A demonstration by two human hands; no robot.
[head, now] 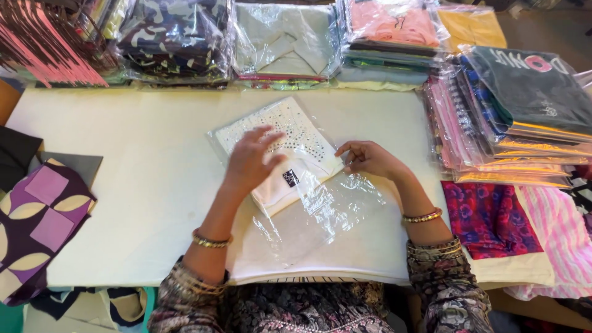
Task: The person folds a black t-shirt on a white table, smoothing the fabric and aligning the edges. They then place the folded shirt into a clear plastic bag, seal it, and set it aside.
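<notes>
I see a white shirt [280, 145] with tiny shiny dots lying in the middle of the counter [142, 185]. It is folded flat and sits partly inside a clear bag [320, 213]. The far part of the shirt is in the bag, and the bag's loose end spreads toward the near edge of the counter.

The left hand [251, 159] lies on top of the shirt with its fingers spread out flat. It holds nothing. The right hand [368, 159] is just to the right of the shirt. Its fingers are pressed together on the edge of the bag, pinching the plastic right beside the shirt.

Far across the counter I see piles of bagged clothes [287, 43]. More bagged clothes [518, 117] are stacked on the right. A purple cloth [37, 216] with leaf shapes lies on the left. A red flowered cloth [490, 219] lies near on the right.
</notes>
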